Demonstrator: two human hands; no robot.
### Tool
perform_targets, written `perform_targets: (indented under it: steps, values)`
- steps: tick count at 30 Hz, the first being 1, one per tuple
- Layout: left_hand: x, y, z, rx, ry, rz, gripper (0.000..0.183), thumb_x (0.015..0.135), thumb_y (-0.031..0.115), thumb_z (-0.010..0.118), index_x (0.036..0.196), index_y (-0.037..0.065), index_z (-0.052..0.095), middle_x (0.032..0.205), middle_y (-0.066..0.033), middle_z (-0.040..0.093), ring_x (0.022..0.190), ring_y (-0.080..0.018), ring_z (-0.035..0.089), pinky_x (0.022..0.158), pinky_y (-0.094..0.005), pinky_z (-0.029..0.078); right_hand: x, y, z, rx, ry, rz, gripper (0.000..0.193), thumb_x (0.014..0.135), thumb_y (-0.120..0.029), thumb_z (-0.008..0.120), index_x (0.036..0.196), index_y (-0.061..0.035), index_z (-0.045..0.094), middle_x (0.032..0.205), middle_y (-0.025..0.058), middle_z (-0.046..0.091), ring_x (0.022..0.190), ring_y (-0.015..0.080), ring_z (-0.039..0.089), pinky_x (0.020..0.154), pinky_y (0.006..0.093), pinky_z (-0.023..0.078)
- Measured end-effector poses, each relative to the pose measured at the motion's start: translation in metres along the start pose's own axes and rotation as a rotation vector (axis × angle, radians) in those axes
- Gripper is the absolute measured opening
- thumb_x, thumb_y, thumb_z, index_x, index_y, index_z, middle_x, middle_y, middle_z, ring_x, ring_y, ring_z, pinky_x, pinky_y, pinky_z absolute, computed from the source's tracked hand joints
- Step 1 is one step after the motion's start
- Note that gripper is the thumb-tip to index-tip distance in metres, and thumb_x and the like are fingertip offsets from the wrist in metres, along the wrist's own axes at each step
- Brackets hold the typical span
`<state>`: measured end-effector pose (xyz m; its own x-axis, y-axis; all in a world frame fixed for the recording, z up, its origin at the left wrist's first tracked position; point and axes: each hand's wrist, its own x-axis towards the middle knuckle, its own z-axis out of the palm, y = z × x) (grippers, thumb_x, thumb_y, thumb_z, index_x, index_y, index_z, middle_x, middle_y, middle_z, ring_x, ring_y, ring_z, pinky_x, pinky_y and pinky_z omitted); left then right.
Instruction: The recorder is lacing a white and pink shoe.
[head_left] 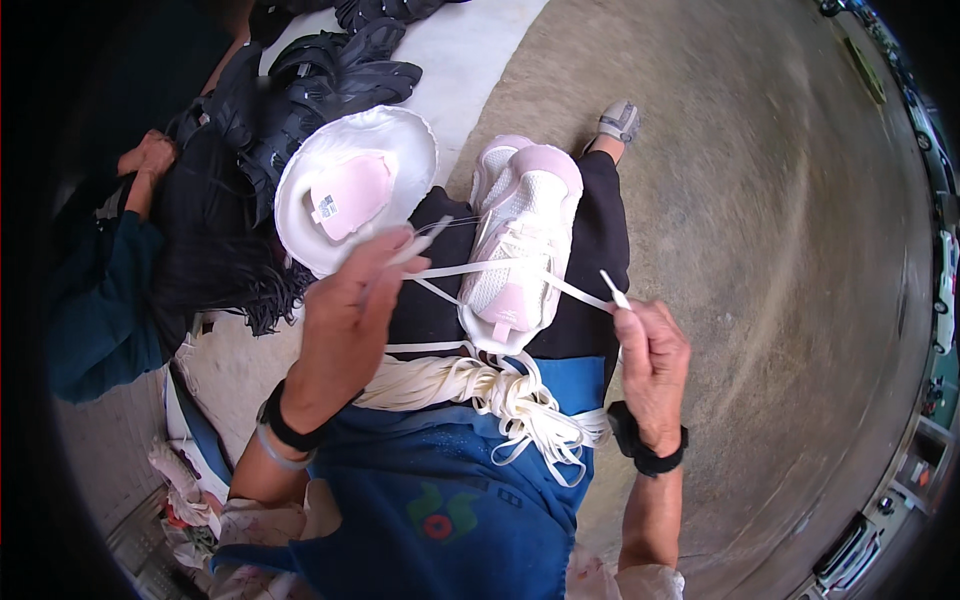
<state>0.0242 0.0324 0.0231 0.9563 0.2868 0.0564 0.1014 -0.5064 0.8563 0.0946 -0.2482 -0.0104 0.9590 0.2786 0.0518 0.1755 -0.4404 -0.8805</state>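
A white and pale pink sneaker [520, 255] rests on my lap, its toe pointing away and a partly hidden matching shoe [487, 170] beside it. A white shoelace [470, 268] runs across its lacing area, spanning both hands. My left hand [358, 290] is closed on the left part of that lace; a slim white piece, perhaps its tip, sticks out past the fingers. To the shoe's right, my right hand [652, 350] pinches the other end between thumb and fingers, the tip pointing up. A knotted bundle of cream laces [500, 388] lies across my blue apron [430, 490].
A white bowl-like container [300, 235] holds a pink padded piece with a label. Black shoe uppers [340, 75] and black laces [215, 250] pile up at left. Beside them are another person's hands [148, 155]. Concrete floor [760, 250] stretches to the right, with parked vehicles [943, 290] at the far edge.
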Motion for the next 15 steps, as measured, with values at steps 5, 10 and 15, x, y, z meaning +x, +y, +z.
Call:
perform_targets:
  steps: [5, 10, 15]
  values:
    - [0.026, -0.011, 0.034, 0.180, -0.161, 0.252, 0.022, 0.100, 0.006, 0.040, 0.109, -0.002, 0.059, 0.094, -0.0179, 0.066, 0.087, -0.0337, 0.065, 0.081, -0.0367, 0.051, 0.016, 0.003, 0.027, -0.125, -0.011, -0.104, 0.016, 0.095, -0.008, 0.058, 0.101, 0.0042, 0.066, 0.094, 0.0184, 0.065, 0.081, 0.0332, 0.064, 0.072, 0.0393, 0.052]
    - [0.036, 0.000, 0.043, 0.351, -0.398, 0.027, 0.021, 0.100, 0.006, 0.038, 0.097, -0.002, 0.057, 0.081, -0.0190, 0.057, 0.077, -0.0390, 0.058, 0.070, -0.0434, 0.048, 0.022, 0.004, 0.032, -0.202, -0.095, -0.045, 0.015, 0.093, -0.007, 0.059, 0.102, 0.0031, 0.065, 0.089, 0.0192, 0.064, 0.075, 0.0341, 0.064, 0.066, 0.0382, 0.051]
    - [0.037, -0.031, 0.045, 0.458, -0.425, 0.227, 0.015, 0.097, 0.008, 0.046, 0.090, -0.002, 0.055, 0.080, -0.0181, 0.055, 0.074, -0.0397, 0.056, 0.064, -0.0439, 0.045, 0.028, 0.012, 0.032, -0.180, -0.113, -0.134, 0.013, 0.090, -0.004, 0.063, 0.101, 0.0014, 0.066, 0.083, 0.0166, 0.061, 0.070, 0.0309, 0.062, 0.063, 0.0374, 0.051]
